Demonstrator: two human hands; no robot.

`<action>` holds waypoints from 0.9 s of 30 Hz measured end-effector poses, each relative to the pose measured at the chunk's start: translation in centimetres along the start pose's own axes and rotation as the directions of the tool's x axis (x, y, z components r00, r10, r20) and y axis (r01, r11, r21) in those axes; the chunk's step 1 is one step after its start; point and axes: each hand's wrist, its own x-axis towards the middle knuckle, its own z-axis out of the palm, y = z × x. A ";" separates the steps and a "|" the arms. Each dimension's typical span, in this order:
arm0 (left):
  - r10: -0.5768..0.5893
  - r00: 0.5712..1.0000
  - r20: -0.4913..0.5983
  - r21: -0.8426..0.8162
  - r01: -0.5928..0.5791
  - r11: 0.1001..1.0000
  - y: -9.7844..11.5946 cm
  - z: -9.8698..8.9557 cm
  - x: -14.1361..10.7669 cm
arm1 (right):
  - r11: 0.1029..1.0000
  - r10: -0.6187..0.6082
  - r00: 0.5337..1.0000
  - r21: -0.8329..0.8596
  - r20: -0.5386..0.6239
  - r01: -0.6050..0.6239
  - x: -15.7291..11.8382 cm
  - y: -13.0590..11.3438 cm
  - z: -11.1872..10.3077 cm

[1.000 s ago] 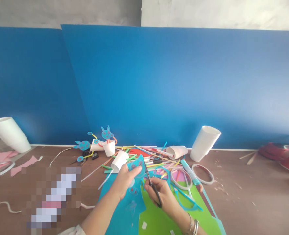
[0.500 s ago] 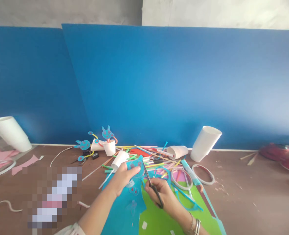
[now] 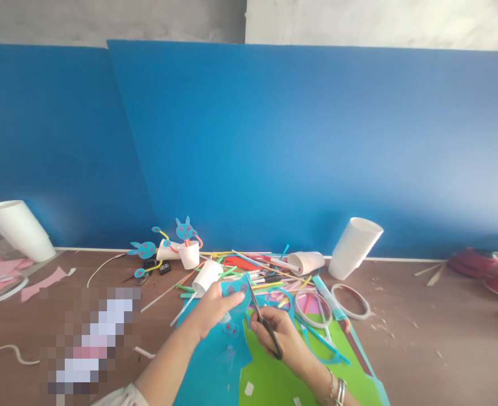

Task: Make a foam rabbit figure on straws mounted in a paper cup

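Observation:
Between the thumb and fingers of my left hand is a piece of blue paper with red drawn shapes on it. Black-handled scissors are gripped in my right hand, their blades pointing up and touching the paper's right edge. Below my hands lie a sheet of blue paper and a sheet of green paper. A small blue cutout with red marks rests on the blue sheet.
Behind my hands are a pile of coloured straws, tape rolls and a tipped paper cup. A blue animal figure stands in a cup at back left. Stacked white cups stand before a blue partition.
The blue paper in my left hand has shifted slightly right and down and turned a little against the scissor blades. My right hand has stayed almost still.

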 end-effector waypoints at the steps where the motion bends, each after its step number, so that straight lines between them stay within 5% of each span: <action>1: -0.002 1.000 -0.004 -0.001 0.002 1.000 -0.1 -0.1 0.0 | 1.000 0.001 1.000 0.002 0.003 -0.001 0.0 -0.1 0.0; 9: 0.021 0.996 0.089 0.024 -0.024 0.999 0.1 -0.6 0.1 | 0.999 -0.003 0.999 -0.033 0.033 0.004 0.0 0.0 -0.4; 16: -0.002 1.000 0.019 -0.014 0.003 1.000 -0.5 -1.4 0.2 | 0.996 -0.028 0.997 -0.077 0.073 0.034 0.2 0.8 -0.8; 27: -0.043 0.997 0.061 0.001 0.043 0.999 -0.8 -1.3 0.3 | 0.999 -0.033 0.995 -0.038 0.092 0.037 0.3 1.4 -1.0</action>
